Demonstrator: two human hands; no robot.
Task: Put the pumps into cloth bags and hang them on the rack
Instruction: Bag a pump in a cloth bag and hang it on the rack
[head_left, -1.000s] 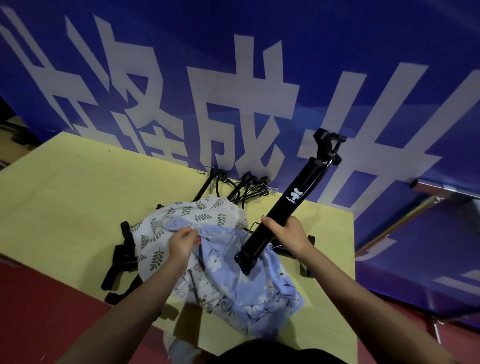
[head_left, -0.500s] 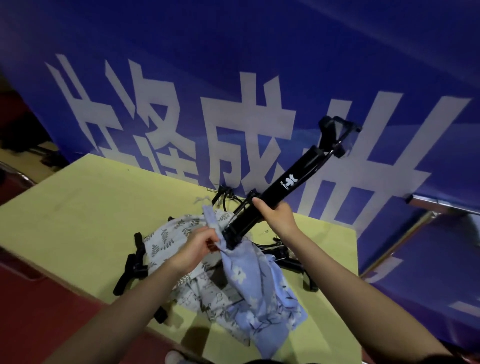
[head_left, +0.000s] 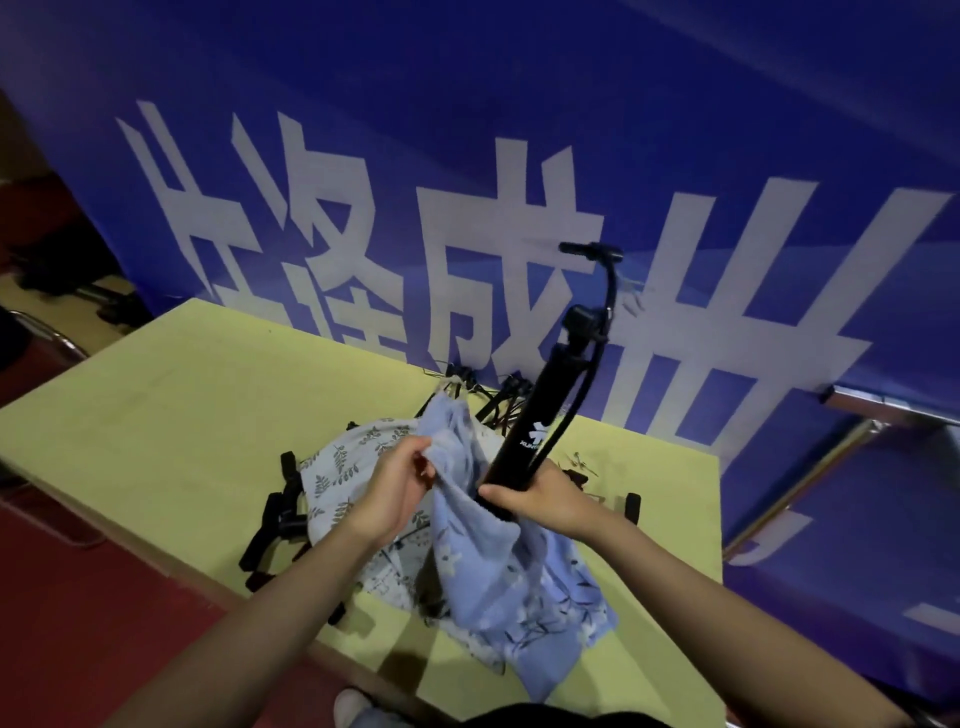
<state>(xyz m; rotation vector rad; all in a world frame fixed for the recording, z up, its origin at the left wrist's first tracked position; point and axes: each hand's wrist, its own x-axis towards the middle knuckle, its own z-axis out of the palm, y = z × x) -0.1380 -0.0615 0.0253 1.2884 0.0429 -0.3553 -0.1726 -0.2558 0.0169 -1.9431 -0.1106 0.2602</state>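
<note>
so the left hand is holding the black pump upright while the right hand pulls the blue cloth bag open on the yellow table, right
Not quite: the hands are swapped. In the head view the right hand grips the black pump near its lower end, and the left hand pinches the edge of the blue cloth bag. The rest holds: the pump stands nearly upright over the yellow table.

Bare table (head_left: 156, 447) left; pumps (head_left: 275, 519) and bags (head_left: 353, 467) crowd centre.
</note>
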